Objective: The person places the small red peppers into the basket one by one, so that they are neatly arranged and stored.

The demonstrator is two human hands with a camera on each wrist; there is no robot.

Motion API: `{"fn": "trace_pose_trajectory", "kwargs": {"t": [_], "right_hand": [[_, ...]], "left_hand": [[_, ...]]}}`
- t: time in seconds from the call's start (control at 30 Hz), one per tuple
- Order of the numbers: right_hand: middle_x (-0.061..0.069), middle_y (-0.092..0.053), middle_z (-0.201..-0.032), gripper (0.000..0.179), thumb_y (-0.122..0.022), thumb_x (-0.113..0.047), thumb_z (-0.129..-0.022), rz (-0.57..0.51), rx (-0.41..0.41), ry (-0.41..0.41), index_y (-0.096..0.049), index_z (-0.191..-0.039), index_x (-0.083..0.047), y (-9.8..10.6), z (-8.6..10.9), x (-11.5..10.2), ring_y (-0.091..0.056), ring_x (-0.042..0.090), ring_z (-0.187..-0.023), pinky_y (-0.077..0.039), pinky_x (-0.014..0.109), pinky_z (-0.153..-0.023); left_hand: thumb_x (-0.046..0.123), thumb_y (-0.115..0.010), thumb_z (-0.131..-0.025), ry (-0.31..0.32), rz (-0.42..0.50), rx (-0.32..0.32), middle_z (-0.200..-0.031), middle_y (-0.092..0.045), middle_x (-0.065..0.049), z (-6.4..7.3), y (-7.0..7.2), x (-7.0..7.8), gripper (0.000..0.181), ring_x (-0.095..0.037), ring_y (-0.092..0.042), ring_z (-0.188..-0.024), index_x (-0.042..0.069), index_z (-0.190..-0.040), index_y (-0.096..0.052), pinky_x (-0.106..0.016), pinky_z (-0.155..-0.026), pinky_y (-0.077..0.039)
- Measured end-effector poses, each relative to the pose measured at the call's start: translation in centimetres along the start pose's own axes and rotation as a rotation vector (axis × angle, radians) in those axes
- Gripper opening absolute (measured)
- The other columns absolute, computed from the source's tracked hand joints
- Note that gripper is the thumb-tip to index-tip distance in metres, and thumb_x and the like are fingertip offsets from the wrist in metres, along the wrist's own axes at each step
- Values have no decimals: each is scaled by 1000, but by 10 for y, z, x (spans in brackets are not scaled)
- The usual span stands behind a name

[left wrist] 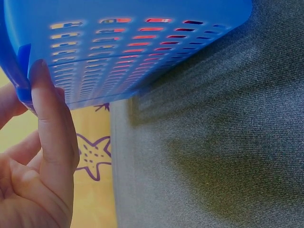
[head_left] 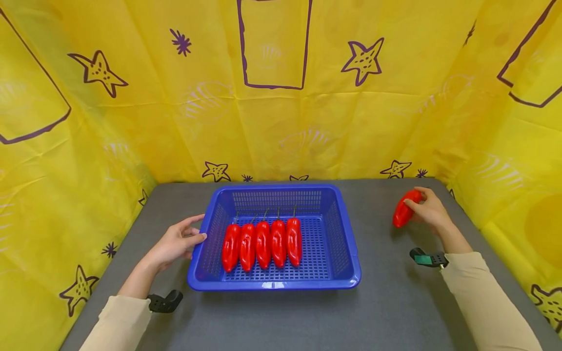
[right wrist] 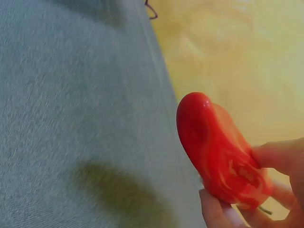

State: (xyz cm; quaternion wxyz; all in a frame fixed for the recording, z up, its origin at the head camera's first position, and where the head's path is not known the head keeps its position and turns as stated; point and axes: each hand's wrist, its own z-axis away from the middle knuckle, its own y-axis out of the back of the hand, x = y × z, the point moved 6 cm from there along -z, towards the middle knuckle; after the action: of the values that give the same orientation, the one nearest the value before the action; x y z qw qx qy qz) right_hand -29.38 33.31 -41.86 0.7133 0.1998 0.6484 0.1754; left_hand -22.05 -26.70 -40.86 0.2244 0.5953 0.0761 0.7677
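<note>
My right hand (head_left: 428, 209) holds a glossy red pepper (head_left: 406, 208) above the table at the right, its blunt tip pointing down. In the right wrist view, the thumb and fingers pinch the pepper (right wrist: 216, 152) near its stem end, where a short green stem shows. At the left end of a blue plastic basket (head_left: 274, 286), my left hand (head_left: 173, 243) grips the rim. The left wrist view shows the fingers (left wrist: 50, 123) at the rim, outside the slotted wall (left wrist: 137, 52). Several red peppers (head_left: 263, 245) lie side by side in the basket's left and middle part, stems toward the back.
The basket stands on a dark grey table (head_left: 281, 321). Yellow cloth (head_left: 281, 126) with starfish and fish drawings hangs at the back and both sides. Black wrist straps (head_left: 164, 302) show on both arms. Grey tabletop lies between the basket and the right hand.
</note>
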Motion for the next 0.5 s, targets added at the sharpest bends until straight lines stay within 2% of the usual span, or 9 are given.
{"fn": "trace_pose_trajectory", "kwargs": {"t": [0.27, 0.5], "right_hand": [[36, -26, -134, 73, -52, -29, -93, 35, -49, 21, -12, -142, 7, -4, 1, -27, -56, 8, -75, -56, 38, -73], [36, -26, -136, 70, -53, -26, -93, 73, -90, 87, -14, -142, 5, -11, 5, -55, -61, 14, -78, -56, 30, -67]], "left_hand": [[22, -62, -88, 5, -3, 2, -99, -56, -19, 0, 0, 0, 68, -23, -65, -76, 10, -144, -26, -40, -65, -56], [22, -62, -88, 7, -14, -2, -99, -57, -19, 0, 0, 1, 68, -23, -65, -76, 10, -144, -26, -40, -64, -56]]}}
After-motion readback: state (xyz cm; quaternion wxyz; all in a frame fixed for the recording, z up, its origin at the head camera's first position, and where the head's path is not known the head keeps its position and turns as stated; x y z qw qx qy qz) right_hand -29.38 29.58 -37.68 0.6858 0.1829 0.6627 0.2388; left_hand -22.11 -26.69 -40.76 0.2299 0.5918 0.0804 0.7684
